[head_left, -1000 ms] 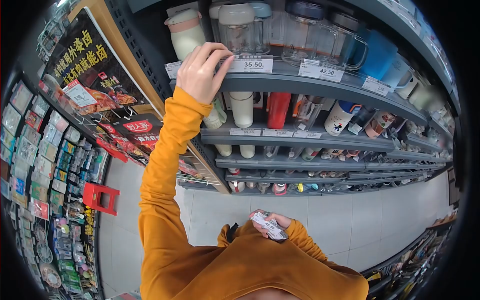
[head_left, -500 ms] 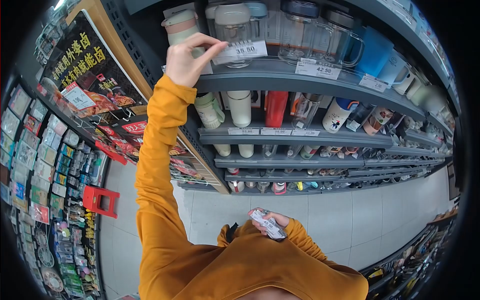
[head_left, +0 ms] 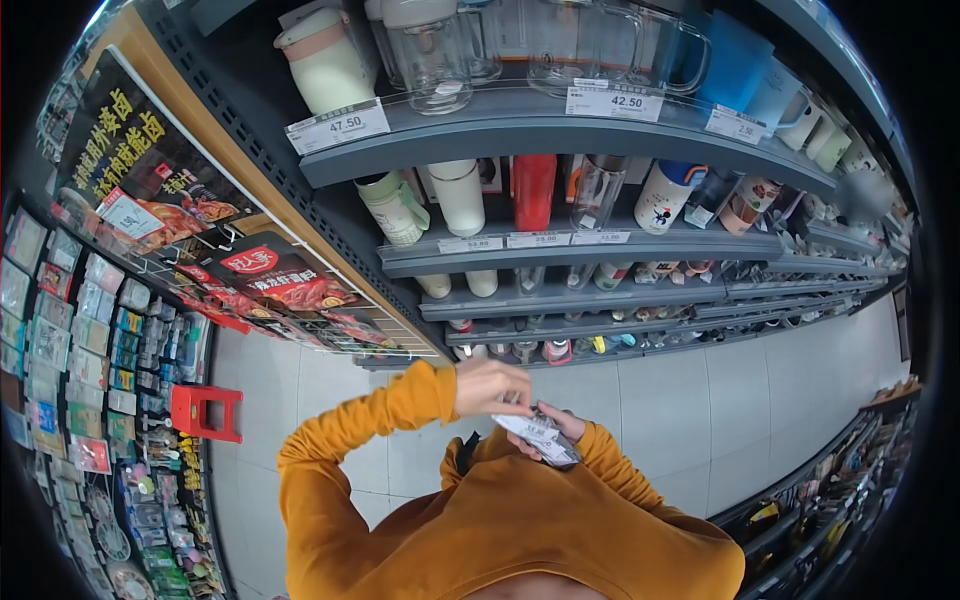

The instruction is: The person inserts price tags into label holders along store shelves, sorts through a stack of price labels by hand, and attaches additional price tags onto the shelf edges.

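Observation:
My left hand (head_left: 492, 387) is in front of my chest, its fingers pinching the end of a white price tag (head_left: 532, 430). That tag lies over the stack of price tags (head_left: 563, 455) in my right hand (head_left: 565, 422), whose fingers are wrapped round the stack. The print on the tag is too small to read surely. Ahead, a shelf edge (head_left: 430, 143) carries a 47.50 price tag (head_left: 338, 126) under a cream bottle with a pink lid (head_left: 325, 65). A 42.50 price tag (head_left: 614, 102) is farther right, below glass mugs (head_left: 570, 50).
Lower shelves hold a red bottle (head_left: 533, 192), a white bottle with a blue lid (head_left: 664, 198) and other cups. Food packets hang on a wire rack (head_left: 300, 290) at left. A red stool (head_left: 207, 412) stands on the tiled floor (head_left: 660, 400).
My left hand has come down from the top shelf with the 35.50 tag to the stack in my right hand. The view has shifted, uncovering the 47.50 tag.

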{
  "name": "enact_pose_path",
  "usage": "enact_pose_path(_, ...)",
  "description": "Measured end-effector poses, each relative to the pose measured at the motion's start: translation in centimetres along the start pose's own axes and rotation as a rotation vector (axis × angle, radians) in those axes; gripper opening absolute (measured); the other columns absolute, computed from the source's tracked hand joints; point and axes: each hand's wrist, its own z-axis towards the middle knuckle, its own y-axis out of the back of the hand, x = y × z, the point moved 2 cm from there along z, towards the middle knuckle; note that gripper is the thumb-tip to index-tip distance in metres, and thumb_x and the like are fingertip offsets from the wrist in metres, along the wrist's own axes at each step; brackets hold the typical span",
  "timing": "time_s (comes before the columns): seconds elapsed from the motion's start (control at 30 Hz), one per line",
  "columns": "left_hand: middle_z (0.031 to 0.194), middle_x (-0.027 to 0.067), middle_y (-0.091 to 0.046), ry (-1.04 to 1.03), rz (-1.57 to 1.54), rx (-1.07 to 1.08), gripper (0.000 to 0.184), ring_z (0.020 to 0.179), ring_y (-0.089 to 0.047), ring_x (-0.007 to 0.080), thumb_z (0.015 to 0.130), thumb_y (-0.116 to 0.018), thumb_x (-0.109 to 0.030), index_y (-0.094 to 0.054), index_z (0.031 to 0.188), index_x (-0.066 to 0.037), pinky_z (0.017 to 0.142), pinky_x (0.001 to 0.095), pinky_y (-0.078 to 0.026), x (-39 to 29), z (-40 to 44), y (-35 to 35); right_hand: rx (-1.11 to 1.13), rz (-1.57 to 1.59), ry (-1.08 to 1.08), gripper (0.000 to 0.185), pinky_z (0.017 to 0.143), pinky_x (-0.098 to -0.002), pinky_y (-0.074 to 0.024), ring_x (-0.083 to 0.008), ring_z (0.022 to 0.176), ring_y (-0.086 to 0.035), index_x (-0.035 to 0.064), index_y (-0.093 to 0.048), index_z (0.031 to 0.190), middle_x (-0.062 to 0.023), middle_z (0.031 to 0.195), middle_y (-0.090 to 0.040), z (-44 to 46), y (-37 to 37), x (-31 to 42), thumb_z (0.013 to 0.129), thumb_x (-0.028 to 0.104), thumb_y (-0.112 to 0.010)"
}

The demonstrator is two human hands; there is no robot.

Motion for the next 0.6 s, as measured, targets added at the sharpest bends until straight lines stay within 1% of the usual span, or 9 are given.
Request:
enact_pose_path(0.13, 0.084, 0.0047, -0.062, 0.057, -0.087, 0.036, 0.021, 0.071, -0.061, 0.0235, 0.087, -0.062, -0.027, -0.066, 0.086, -0.007, 0.062, 0.0325, -0.048, 1.5, -0.7, -3.7, -0.378, -0.455, -0.076, 0.040, 0.065, -0.0202, -0.0458, -0.0074, 0.079, -0.059, 0.0034, -0.042, 0.127, -0.0062, 0.101, -0.058, -1.0, 0.3, -0.1, 0.094, 0.022, -0.052)
enact_pose_path(0.23, 0.087, 0.0059, -0.063, 0.125, -0.213, 0.020, 0.020, 0.073, -0.062, 0.0241, 0.087, -0.062, -0.026, -0.066, 0.087, -0.006, 0.064, 0.0327, -0.049, 1.8, -0.1, -3.5, -0.202, -0.504, -0.174, 0.044, 0.065, -0.0212, -0.0470, -0.0106, 0.075, -0.059, 0.0025, -0.041, 0.130, -0.0064, 0.097, -0.058, -0.1, 0.3, -0.6, 0.093, 0.022, -0.052)
enact_pose_path(0.27, 0.087, 0.0064, -0.063, 0.089, -0.145, -0.078, 0.019, 0.073, -0.062, 0.0239, 0.087, -0.062, -0.025, -0.065, 0.088, -0.006, 0.064, 0.0322, -0.049, 2.1, 0.1, -3.0, -0.094, -0.408, -0.104, 0.050, 0.065, -0.0240, -0.0490, -0.0142, 0.072, -0.059, 0.0017, -0.038, 0.134, -0.0082, 0.095, -0.057, 0.0, -0.5, -0.5, 0.091, 0.023, -0.052)
enact_pose_path(0.33, 0.087, 0.0073, -0.063, 0.007, -0.007, -0.271, 0.017, 0.073, -0.062, 0.0236, 0.087, -0.062, -0.022, -0.065, 0.089, -0.005, 0.064, 0.0311, -0.050, 3.0, 0.8, -1.7, -0.153, -0.337, -0.066, 0.052, 0.065, -0.0268, -0.0498, -0.0163, 0.072, -0.059, 0.0016, -0.035, 0.136, -0.0096, 0.094, -0.056, -0.1, -1.5, -0.3, 0.091, 0.022, -0.051)
enact_pose_path(0.4, 0.088, 0.0121, -0.061, 0.146, -0.237, -0.372, 0.013, 0.076, -0.061, 0.0277, 0.087, -0.059, -0.013, -0.063, 0.093, -0.003, 0.067, 0.0331, -0.050, 3.2, 1.7, 1.2, -0.160, -0.278, -0.057, 0.054, 0.067, -0.0304, -0.0507, -0.0189, 0.073, -0.059, 0.0026, -0.032, 0.139, -0.0120, 0.094, -0.055, -0.2, -1.9, -0.2, 0.090, 0.020, -0.048)
enact_pose_path(0.43, 0.084, 0.0118, -0.062, 0.099, -0.011, -0.495, 0.008, 0.076, -0.062, 0.0273, 0.085, -0.061, -0.008, -0.062, 0.090, -0.001, 0.069, 0.0307, -0.050, 3.3, 2.1, 2.3, -0.152, -0.284, -0.050, 0.054, 0.069, -0.0309, -0.0509, -0.0196, 0.075, -0.060, 0.0032, -0.032, 0.139, -0.0124, 0.095, -0.056, -0.3, -1.9, -0.5, 0.090, 0.020, -0.048)
enact_pose_path(0.5, 0.090, 0.0130, -0.061, 0.022, 0.285, -0.787, 0.009, 0.086, -0.061, 0.0306, 0.082, -0.062, -0.006, -0.061, 0.089, 0.000, 0.076, 0.0348, -0.049, 2.9, 2.7, 5.3, -0.138, -0.310, -0.030, 0.054, 0.071, -0.0320, -0.0513, -0.0210, 0.077, -0.060, 0.0043, -0.031, 0.140, -0.0132, 0.096, -0.056, -0.4, -1.6, -0.6, 0.091, 0.020, -0.048)
enact_pose_path(0.53, 0.090, 0.0124, -0.062, -0.003, 0.412, -0.888, 0.009, 0.085, -0.060, 0.0306, 0.081, -0.063, -0.006, -0.061, 0.088, 0.000, 0.074, 0.0351, -0.049, 3.0, 3.1, 6.8, -0.122, -0.314, -0.033, 0.055, 0.077, -0.0347, -0.0520, -0.0247, 0.086, -0.062, 0.0058, -0.029, 0.141, -0.0170, 0.102, -0.057, -0.6, -1.5, -0.5, 0.091, 0.019, -0.047)
enact_pose_path(0.6, 0.099, 0.0099, -0.059, 0.074, 0.578, -0.946, 0.019, 0.088, -0.058, 0.0300, 0.081, -0.064, -0.012, -0.061, 0.097, -0.003, 0.077, 0.0366, -0.046, 3.9, 4.0, 8.5, -0.122, -0.264, -0.001, 0.057, 0.081, -0.0370, -0.0520, -0.0278, 0.091, -0.062, 0.0062, -0.025, 0.142, -0.0200, 0.106, -0.057, -0.9, -1.6, -0.7, 0.090, 0.017, -0.046)
